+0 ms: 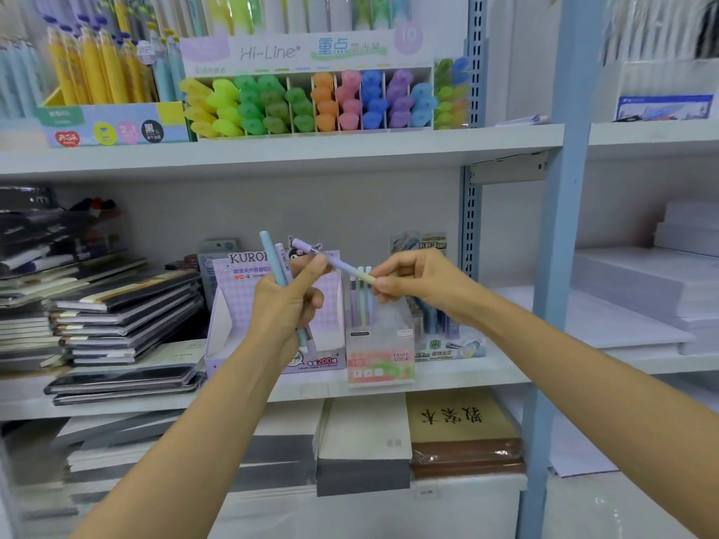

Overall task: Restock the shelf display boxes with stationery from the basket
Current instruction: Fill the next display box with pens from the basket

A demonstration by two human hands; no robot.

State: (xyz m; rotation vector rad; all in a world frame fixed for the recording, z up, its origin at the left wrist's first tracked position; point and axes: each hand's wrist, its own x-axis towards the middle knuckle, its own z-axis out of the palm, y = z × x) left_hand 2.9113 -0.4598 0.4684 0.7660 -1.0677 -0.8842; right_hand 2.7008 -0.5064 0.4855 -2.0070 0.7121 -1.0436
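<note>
My left hand (290, 301) grips a small bunch of pastel pens (272, 262), a blue one and a lilac one sticking up above the fist. A purple pen (334, 262) lies slanted between both hands: my left thumb and forefinger touch its upper part, and my right hand (416, 282) pinches its pale lower tip. Behind the hands on the middle shelf stand a lilac Kuromi display box (233, 305) and a clear Fruit Soda box (379, 355) with a few pens upright in it. The basket is out of view.
Stacked notebooks (116, 317) fill the middle shelf's left side. A Hi-Line highlighter display (311, 99) and yellow pencils (97, 68) sit on the upper shelf. A blue upright post (556, 266) divides off paper reams (642, 289) on the right. Book stacks (463, 433) lie below.
</note>
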